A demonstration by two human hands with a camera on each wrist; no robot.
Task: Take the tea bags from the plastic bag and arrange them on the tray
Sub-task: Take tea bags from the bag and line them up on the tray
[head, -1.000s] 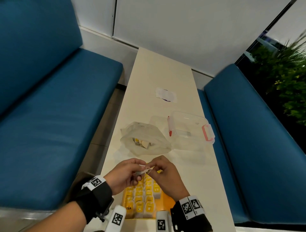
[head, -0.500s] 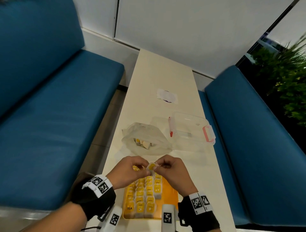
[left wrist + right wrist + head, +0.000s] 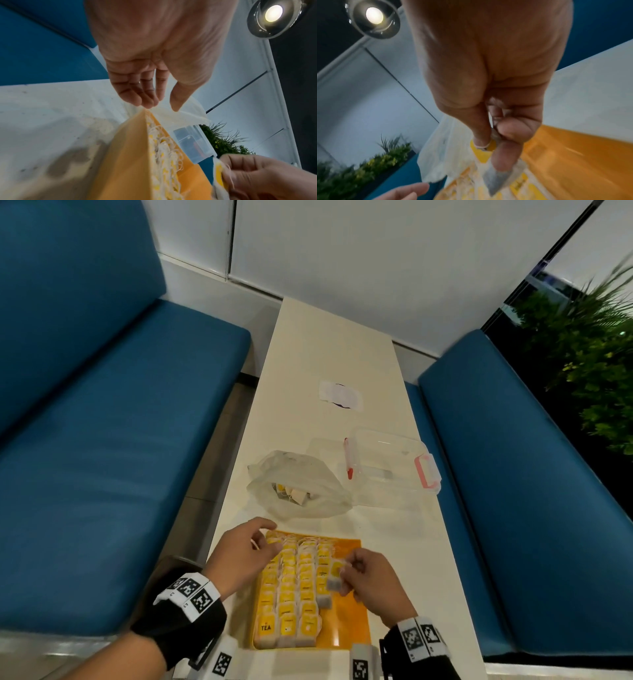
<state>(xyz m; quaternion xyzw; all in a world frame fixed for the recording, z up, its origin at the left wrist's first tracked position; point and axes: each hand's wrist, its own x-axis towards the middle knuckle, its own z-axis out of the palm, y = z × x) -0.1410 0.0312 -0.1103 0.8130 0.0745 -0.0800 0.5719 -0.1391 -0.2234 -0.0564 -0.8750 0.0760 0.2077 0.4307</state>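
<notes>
While I'm watching from the head cam, closest to me is the flat orange rectangular tray (image 3: pixel 346 621) on the long cream table (image 3: pixel 329 364), and it's already packed with rows of yellow-tagged paper tea bags (image 3: pixel 291 594) across its left and middle, leaving a bare orange strip down the right side. My right hand (image 3: pixel 368 578) is over that right part, fingers and thumb pinching one single tea bag (image 3: pixel 334 577) by its yellow tag, with the grey pouch hanging below; the right wrist cam shows the same pinch, pouch dangling point-down over the tray. My left hand (image 3: pixel 243 556) is at the tray's far left corner, fingers relaxed and a bit curved, not gripping anything as far as I can see in the left wrist view; I can't tell if the fingertips actually touch the tray edge or just hang over it.

Just past the tray sits the crumpled translucent white plastic bag (image 3: pixel 298 487), mouth open toward me, with a few more tea bags inside, strings and yellow tags showing. Right of the bag, touching or nearly so, is a clear plastic box with pink latches (image 3: pixel 394 463); what's in it is hard to tell through the plastic. Farther up the table lies a small white sticker-like patch with a dark mark (image 3: pixel 340 395). Blue cushioned benches (image 3: pixel 120 440) flank both sides.
</notes>
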